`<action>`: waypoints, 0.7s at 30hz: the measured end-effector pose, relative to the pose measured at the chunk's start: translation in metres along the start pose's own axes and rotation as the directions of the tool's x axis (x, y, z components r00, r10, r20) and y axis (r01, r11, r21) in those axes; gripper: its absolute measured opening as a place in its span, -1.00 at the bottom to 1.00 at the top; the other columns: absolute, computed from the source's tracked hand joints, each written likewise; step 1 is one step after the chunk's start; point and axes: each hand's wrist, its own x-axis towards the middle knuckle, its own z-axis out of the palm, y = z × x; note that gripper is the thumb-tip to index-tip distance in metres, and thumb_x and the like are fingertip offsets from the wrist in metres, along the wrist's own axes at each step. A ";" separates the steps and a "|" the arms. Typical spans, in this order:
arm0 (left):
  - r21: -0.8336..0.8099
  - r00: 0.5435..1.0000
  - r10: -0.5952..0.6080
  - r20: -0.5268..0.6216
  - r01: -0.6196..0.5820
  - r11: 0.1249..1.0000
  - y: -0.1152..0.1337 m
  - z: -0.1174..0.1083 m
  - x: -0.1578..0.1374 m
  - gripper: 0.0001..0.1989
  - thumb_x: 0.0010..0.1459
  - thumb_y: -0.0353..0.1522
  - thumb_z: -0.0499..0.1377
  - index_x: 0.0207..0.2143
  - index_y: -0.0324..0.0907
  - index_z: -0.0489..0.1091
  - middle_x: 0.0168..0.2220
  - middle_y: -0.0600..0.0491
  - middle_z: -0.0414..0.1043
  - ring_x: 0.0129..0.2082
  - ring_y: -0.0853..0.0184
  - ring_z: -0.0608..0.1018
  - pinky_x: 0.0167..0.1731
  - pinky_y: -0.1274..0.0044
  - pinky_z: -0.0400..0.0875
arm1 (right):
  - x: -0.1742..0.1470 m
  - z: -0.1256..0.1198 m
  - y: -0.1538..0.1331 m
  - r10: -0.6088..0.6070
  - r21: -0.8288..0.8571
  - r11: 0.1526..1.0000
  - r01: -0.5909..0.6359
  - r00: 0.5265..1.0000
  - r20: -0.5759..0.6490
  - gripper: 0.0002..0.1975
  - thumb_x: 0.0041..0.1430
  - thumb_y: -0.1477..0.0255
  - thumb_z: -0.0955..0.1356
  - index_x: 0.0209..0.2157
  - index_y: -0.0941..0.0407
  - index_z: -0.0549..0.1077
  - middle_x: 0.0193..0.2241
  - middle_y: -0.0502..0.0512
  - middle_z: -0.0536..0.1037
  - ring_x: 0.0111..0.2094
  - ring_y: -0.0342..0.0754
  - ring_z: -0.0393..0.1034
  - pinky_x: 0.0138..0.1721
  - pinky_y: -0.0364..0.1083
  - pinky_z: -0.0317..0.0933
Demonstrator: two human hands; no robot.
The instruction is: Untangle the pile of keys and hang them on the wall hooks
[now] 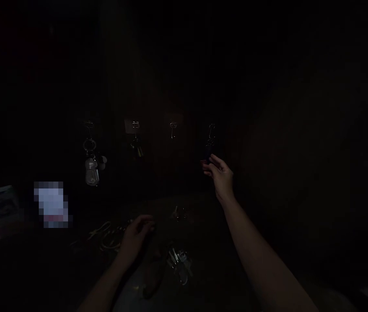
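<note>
Metal bunch [179, 260]: glinting in the foreground on the work surface [161, 206], apparently keys and rings, hard to tell piece from piece.

Left hand [137, 232]: low over the surface, fingers loosely curled toward the thumb; impossible to tell whether holding anything, the inner side being lost in shadow.

Pale cord [107, 238]: looped beside the left hand, partly hidden behind it.

Small item [179, 213]: farther back on the surface, too dark to identify.

Bright patch [52, 206]: at left, blurred into coarse blocks, unreadable.

Right hand [221, 175]: raised to the lower end of a dark hanging item [209, 150], fingers bent toward the thumb; too dim to tell whether clamped or merely touching.

Rightmost hook [212, 128]: directly above the dark item, apparently bearing it. Judged to be handling at the hook, hanging up or taking down impossible to tell; likely calling next for a steady hold and a check of the ring's seat.

Other hooks: in a row leftward, with a clear pendant [92, 171] below the leftmost and a dark key bunch [136, 149] below its neighbor.

Background: nearly black, without readable detail.
</note>
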 end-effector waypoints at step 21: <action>0.085 1.000 0.022 0.005 -0.022 0.996 0.004 0.001 -0.003 -0.76 0.03 -0.21 0.13 -0.29 -0.13 0.43 -0.30 0.07 0.53 -0.24 0.29 0.53 -0.20 0.51 0.36 | -0.085 -0.018 0.062 0.172 -0.475 0.874 0.102 0.849 0.500 -0.87 -0.01 0.46 0.28 -0.44 0.10 0.48 -0.39 0.04 0.51 -0.28 -0.04 0.40 -0.19 -0.05 0.22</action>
